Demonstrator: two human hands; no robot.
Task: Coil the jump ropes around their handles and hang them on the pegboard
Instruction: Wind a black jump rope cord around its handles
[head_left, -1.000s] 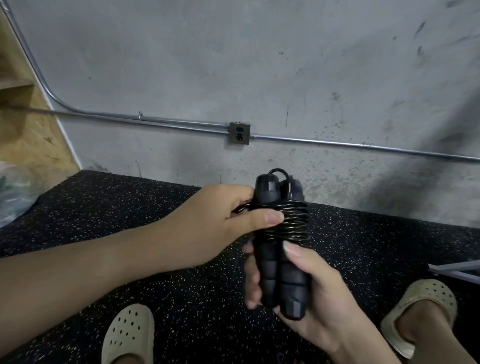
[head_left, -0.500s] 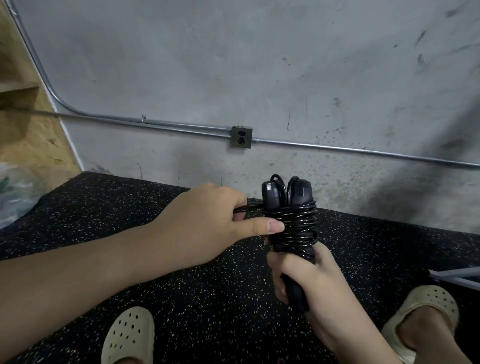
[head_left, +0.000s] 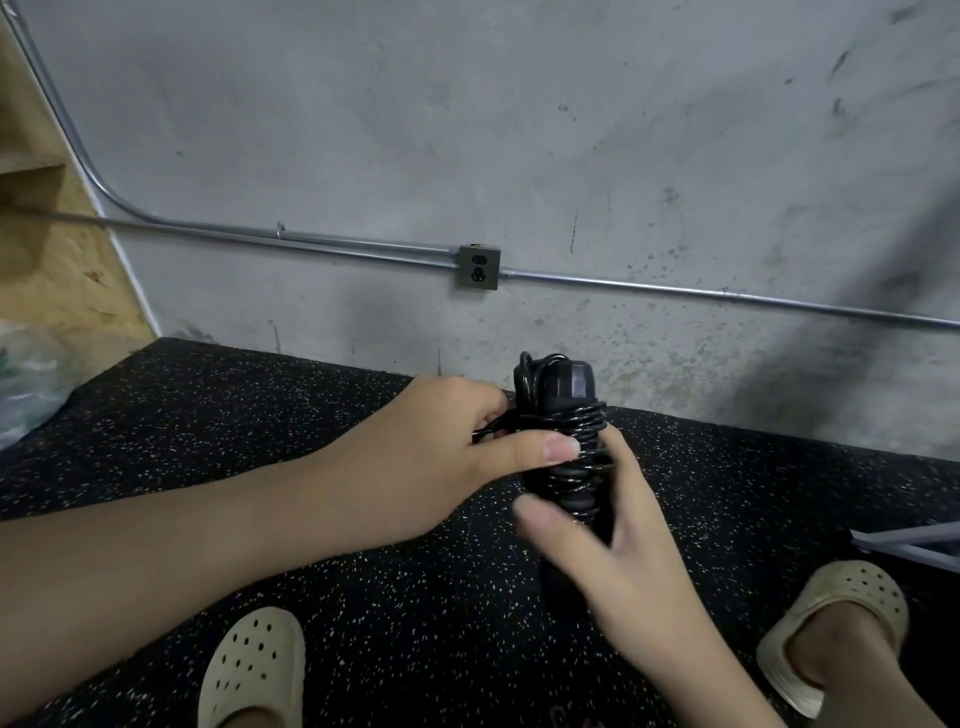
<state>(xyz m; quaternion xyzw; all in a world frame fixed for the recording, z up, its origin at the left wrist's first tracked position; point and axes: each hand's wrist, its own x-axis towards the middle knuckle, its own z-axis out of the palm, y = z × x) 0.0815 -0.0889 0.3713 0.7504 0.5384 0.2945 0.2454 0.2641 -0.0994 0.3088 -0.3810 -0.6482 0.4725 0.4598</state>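
Now both hands (head_left: 436, 457) grip coiled jump rope (head_left: 569, 447).

Both forearms bare, no sleeves seen. Left hand (head_left: 431, 457) and right hand (head_left: 618, 561) bare: no gloves, rings or watch seen. Thumbnails short, unpainted. Cream clog-style shoes worn: left shoe (head_left: 254, 670) perforated with round holes over toe, right shoe (head_left: 836, 608) likewise, ribbed sole edge visible. Ankles bare, no socks seen.
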